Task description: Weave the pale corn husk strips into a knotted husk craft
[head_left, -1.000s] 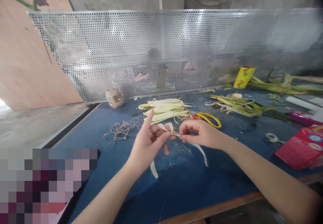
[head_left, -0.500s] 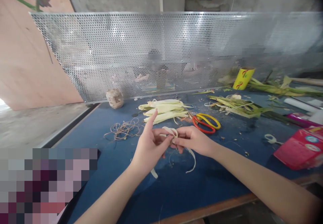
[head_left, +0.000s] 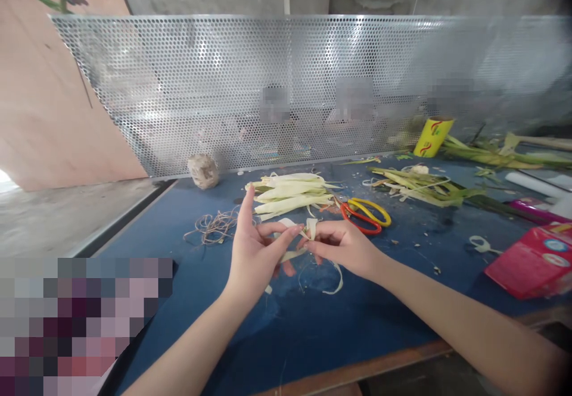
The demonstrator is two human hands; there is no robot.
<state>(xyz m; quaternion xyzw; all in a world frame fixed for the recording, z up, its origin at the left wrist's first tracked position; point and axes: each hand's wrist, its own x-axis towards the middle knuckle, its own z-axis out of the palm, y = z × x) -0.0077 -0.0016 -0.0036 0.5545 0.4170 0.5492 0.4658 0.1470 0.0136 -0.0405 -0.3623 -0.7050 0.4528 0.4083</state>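
Observation:
Above the blue table, my left hand (head_left: 261, 238) pinches a pale strip of corn husk (head_left: 311, 229) between thumb and fingers, its index finger pointing up. My right hand (head_left: 342, 242) grips the same strip close by, thumb against fingertips. The strip loops between the hands, and one end curls down below the right hand. Just beyond lies a bundle of corn husks (head_left: 290, 193). Scissors with one red and one yellow handle (head_left: 367, 216) rest behind my right hand. A tangle of thin brown string (head_left: 212, 228) is left of my left hand.
A perforated metal screen (head_left: 232, 86) borders the far edge of the table (head_left: 179, 301), with blurred people behind it. Toward the right are more husks (head_left: 420, 187), a yellow roll (head_left: 433, 137) and a red container (head_left: 531, 259). A wrapped lump (head_left: 203, 171) stands far left.
My left hand has shifted slightly left, away from the right one. The husk loop between them has changed shape, and its loose end hangs differently.

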